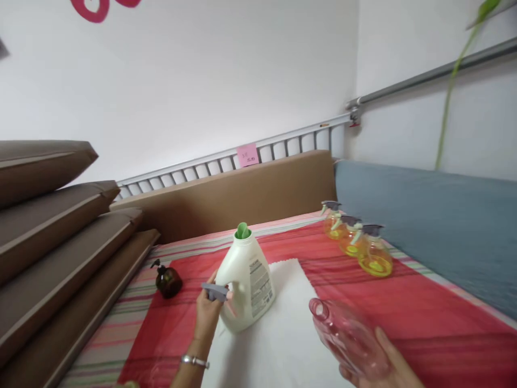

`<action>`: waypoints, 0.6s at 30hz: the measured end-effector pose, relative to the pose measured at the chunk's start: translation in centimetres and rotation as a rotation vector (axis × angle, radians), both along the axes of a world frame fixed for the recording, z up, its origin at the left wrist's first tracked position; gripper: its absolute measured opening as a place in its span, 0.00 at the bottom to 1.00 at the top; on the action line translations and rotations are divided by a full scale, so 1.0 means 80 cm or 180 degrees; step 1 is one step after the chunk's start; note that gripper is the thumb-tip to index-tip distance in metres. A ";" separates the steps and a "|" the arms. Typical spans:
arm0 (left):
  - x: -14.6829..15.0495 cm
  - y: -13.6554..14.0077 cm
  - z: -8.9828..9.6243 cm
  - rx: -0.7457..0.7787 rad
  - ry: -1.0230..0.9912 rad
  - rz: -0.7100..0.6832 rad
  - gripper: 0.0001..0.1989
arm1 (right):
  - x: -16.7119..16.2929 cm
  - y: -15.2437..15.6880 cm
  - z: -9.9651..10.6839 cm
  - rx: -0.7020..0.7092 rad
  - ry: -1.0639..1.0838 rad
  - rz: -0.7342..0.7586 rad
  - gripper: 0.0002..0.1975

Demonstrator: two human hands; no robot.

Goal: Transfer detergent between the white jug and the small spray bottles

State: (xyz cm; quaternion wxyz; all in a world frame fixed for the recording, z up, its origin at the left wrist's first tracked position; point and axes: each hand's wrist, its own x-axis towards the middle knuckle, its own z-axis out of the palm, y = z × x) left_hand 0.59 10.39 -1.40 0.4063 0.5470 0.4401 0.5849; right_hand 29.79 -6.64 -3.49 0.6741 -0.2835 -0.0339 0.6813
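Note:
My left hand is closed around a grey spray head with a pinkish trigger. It is right beside a large pale detergent jug, and I cannot tell whether the fingertips touch it. The jug stands upright, with a green spout showing in its open neck. At lower right my right hand grips a clear pink bottle. This bottle is tilted, its uncapped mouth pointing up and left. Under the jug lies a white cloth.
Several spray bottles with yellow liquid stand at right on the red striped cloth. A dark brown pump bottle stands at left. Stacked brown cushions line the left side, a brown backrest the back, a blue-grey one the right.

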 end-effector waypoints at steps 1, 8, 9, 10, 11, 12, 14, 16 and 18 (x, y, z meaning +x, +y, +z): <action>-0.001 -0.001 0.002 0.0016 -0.0013 -0.0048 0.31 | -0.011 0.009 0.009 0.0097 0.0063 0.0105 0.19; -0.027 -0.030 0.039 0.0075 -0.0131 0.0206 0.27 | -0.073 0.048 0.032 0.0584 0.0234 0.0682 0.30; -0.032 -0.038 0.051 0.0125 -0.0225 0.0360 0.25 | -0.078 0.048 0.027 0.0511 0.0269 0.0754 0.31; -0.035 -0.047 0.064 0.0211 -0.0364 0.0501 0.24 | -0.082 0.047 0.019 0.0386 0.0317 0.0841 0.32; -0.037 -0.057 0.080 0.0315 -0.0565 0.0612 0.22 | -0.087 0.046 0.012 0.0235 0.0371 0.0945 0.33; -0.036 -0.068 0.096 0.0453 -0.0834 0.0640 0.21 | -0.091 0.045 0.004 0.0088 0.0420 0.1041 0.33; -0.028 -0.088 0.130 0.0777 -0.1317 0.0530 0.20 | -0.101 0.042 -0.008 -0.0111 0.0470 0.1144 0.33; -0.016 -0.106 0.159 0.0992 -0.1523 0.0458 0.20 | -0.108 0.041 -0.015 -0.0164 0.0477 0.1165 0.31; -0.003 -0.120 0.178 0.1062 -0.1575 0.0428 0.19 | -0.112 0.041 -0.018 -0.0119 0.0490 0.1177 0.31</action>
